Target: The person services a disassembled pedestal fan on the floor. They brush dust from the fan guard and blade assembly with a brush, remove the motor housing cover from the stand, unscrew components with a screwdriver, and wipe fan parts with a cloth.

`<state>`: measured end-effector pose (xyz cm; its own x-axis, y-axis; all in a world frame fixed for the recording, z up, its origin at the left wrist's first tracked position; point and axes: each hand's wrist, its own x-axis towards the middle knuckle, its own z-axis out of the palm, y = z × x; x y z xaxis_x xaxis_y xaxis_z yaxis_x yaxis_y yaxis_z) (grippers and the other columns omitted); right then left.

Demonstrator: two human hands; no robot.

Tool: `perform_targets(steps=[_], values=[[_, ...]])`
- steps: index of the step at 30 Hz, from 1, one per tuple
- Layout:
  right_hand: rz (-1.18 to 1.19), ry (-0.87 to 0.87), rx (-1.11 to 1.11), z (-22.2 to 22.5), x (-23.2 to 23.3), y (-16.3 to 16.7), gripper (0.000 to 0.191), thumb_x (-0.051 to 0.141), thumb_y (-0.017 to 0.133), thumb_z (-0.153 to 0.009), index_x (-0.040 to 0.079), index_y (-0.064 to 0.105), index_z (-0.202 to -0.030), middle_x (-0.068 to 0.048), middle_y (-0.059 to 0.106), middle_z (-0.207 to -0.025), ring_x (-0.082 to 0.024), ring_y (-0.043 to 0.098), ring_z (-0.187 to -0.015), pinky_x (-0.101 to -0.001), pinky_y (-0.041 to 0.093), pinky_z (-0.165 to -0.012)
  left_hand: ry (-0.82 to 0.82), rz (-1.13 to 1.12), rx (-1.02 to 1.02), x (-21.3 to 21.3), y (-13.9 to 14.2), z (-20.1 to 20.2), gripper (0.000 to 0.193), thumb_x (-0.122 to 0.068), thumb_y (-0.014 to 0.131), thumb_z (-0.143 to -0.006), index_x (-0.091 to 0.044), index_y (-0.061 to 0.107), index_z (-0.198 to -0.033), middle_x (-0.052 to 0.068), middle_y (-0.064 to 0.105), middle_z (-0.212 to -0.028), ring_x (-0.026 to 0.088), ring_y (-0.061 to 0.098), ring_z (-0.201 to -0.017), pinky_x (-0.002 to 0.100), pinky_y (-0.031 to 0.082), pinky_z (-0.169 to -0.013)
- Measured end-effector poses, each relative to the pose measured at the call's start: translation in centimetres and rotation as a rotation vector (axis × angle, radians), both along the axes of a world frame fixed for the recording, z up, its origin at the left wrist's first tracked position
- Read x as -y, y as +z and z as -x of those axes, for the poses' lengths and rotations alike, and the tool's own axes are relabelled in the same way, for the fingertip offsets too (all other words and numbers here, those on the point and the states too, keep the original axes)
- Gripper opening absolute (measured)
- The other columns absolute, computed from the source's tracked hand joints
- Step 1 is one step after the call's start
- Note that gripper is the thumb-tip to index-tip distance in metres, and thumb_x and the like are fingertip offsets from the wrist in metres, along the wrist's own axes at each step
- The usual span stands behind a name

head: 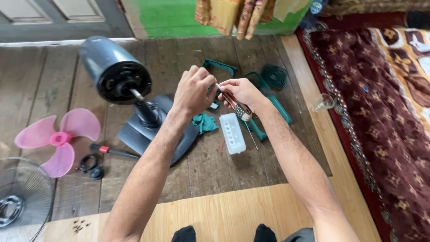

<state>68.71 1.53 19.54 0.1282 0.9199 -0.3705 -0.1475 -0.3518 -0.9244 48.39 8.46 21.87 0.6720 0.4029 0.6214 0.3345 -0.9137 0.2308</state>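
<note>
Black-socked feet (184, 234) rest on a pale smooth plank (224, 215) nearest the camera. Farther left lie a wire fan grille (22, 197) and glossy pink fan blade (56, 140), beside the grey fan motor (114, 69). Over rough floorboards (49, 85), the left hand (193, 91) pinches the tip of a screwdriver (236, 106) gripped by the right hand (244, 93), above a white ribbed plastic cover (233, 133).

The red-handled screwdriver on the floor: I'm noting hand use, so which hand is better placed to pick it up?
Probably the left hand: the red-handled screwdriver lies on its side, by the fan base. The right hand is farther away and already holds a small tool.
</note>
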Motion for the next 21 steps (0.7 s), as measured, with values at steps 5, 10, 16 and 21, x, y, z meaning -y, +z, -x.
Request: perform_targets(steps=[5,10,16,21], values=[[0.049,-0.079,0.047,-4.8,3.0,-3.1,0.026,0.015,0.063,-0.099,0.0,0.067,-0.12,-0.013,0.074,-0.083,-0.017,0.069,-0.061,-0.0315,0.057,-0.053,-0.051,0.21,-0.265,-0.3,-8.8,-3.2,0.015,-0.027,0.077,-0.084,-0.014,0.072,-0.09,0.008,0.067,-0.097,0.03,0.062,-0.104,0.046,0.052,-0.087],[0.118,-0.169,0.043,-9.0,6.1,-7.1,0.028,0.015,0.062,-0.099,-0.001,0.066,-0.121,-0.013,0.074,-0.088,-0.015,0.067,-0.06,-0.0315,0.056,-0.051,0.021,0.404,-0.624,-0.4,-17.7,-4.1,0.033,-0.033,0.078,-0.081,-0.016,0.071,-0.108,0.009,0.067,-0.115,0.033,0.06,-0.115,0.049,0.051,-0.091],[0.208,-0.264,0.045,-11.6,9.3,-10.6,0.025,0.017,0.063,-0.099,0.0,0.067,-0.117,-0.013,0.074,-0.088,-0.016,0.067,-0.061,-0.0323,0.056,-0.051,0.147,0.471,-0.894,0.4,-23.7,-5.0,0.062,-0.032,0.081,-0.078,-0.024,0.057,-0.134,0.011,0.052,-0.139,0.039,0.053,-0.126,0.054,0.049,-0.096],[0.278,-0.338,0.0,-12.2,11.1,-12.4,0.024,0.017,0.063,-0.098,0.0,0.067,-0.115,-0.012,0.072,-0.086,-0.016,0.067,-0.06,-0.0344,0.057,-0.05,0.188,0.476,-0.914,0.9,-26.4,-4.8,0.066,-0.022,0.081,-0.077,-0.022,0.055,-0.138,0.012,0.051,-0.139,0.038,0.055,-0.125,0.055,0.051,-0.095]])
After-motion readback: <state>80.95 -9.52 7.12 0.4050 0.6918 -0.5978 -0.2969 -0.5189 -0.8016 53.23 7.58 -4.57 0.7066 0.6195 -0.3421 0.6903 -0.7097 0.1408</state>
